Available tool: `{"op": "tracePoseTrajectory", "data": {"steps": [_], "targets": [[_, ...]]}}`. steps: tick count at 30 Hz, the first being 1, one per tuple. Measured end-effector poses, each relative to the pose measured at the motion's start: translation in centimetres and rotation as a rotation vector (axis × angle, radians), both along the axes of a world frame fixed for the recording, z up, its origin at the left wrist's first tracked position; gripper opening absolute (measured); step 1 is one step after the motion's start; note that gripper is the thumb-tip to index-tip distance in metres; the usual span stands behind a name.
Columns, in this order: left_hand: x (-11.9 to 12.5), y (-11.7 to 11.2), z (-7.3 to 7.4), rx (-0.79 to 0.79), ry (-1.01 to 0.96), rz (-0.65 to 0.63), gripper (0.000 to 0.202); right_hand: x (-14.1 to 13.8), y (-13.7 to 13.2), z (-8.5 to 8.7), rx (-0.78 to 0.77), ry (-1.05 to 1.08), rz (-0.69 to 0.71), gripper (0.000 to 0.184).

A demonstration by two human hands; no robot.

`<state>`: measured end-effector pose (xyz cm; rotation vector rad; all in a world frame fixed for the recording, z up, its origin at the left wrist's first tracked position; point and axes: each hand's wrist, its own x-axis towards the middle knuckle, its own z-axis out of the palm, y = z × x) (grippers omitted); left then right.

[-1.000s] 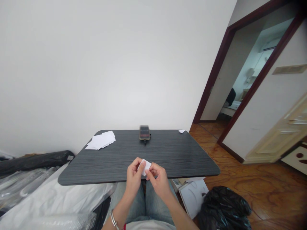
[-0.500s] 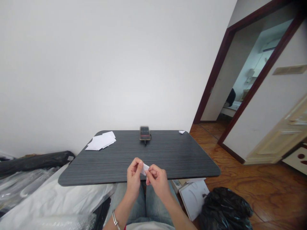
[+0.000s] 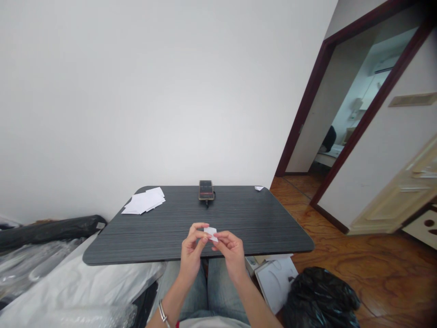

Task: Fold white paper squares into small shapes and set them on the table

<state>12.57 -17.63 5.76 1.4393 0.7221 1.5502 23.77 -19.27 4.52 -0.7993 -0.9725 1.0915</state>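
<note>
A small folded piece of white paper (image 3: 210,231) is pinched between both hands over the near edge of the dark table (image 3: 177,218). My left hand (image 3: 193,248) grips its left side, thumb below and fingers above. On the right side, my right hand (image 3: 231,248) holds it between thumb and fingertips. Parts of the paper are hidden behind the fingers. A silver bracelet circles my left wrist.
White paper sheets (image 3: 145,201) lie loosely stacked at the table's back left. A phone (image 3: 205,190) with a cable stands at the back middle. Another small folded paper (image 3: 259,188) rests at the back right corner. Beside my legs are a white bag (image 3: 275,282) and a black plastic bag (image 3: 319,300).
Both hands have turned the small paper and raised it slightly, so more of its face shows. The left fingers have stretched out along it; my right hand has shifted a little right.
</note>
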Motion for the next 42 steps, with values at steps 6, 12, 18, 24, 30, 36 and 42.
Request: {"op": "tracePoseTrajectory", "data": {"steps": [6,12,18,24,30,36,42], "targets": [[-0.1,0.0,0.4,0.002,0.028,0.061,0.014,0.6,0.1,-0.6,0.134,-0.199,-0.213,0.01],[0.1,-0.1,1.0,-0.184,-0.033,0.016,0.016,0.7,-0.5,-0.6,0.227,-0.463,-0.311,0.014],[-0.3,-0.1,1.5,-0.225,-0.032,0.0,0.015,0.8,-0.4,-0.2,0.308,-0.527,-0.26,0.018],[-0.5,0.0,2.0,-0.259,0.045,-0.116,0.018,2.0,0.0,0.2,0.369,-0.587,-0.178,0.02],[-0.6,0.0,1.8,-0.157,0.07,-0.108,0.013,2.2,0.2,-0.2,0.299,-0.491,-0.226,0.014],[-1.2,0.2,1.4,0.051,0.231,-0.091,0.011,2.0,0.3,-0.6,0.224,-0.394,-0.26,0.009],[-1.7,0.5,1.3,0.176,0.321,-0.034,0.003,2.2,0.1,-0.1,0.294,-0.458,-0.211,0.012]]}}
